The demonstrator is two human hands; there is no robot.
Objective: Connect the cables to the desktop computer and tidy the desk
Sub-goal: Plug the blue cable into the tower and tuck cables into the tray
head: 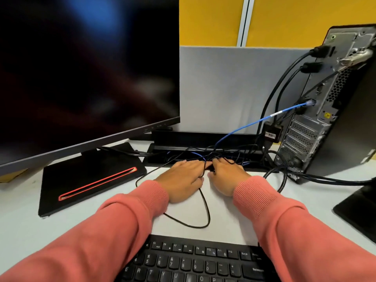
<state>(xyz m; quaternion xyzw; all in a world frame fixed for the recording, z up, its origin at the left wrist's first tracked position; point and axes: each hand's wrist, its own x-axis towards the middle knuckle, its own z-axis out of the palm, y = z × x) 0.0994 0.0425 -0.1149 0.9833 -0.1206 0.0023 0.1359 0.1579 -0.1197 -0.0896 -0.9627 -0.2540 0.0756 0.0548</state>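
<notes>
Your left hand (184, 177) and right hand (225, 176) lie side by side on the pale, smooth tabletop (213, 210), fingers reaching into a tangle of thin black cables (205, 210). Whether either grip pinches a cable, you cannot tell. A blue cable (254, 124) runs to the metal-backed desktop computer (329, 102) at right.

Bright even light; wide-angle bending at edges.
</notes>
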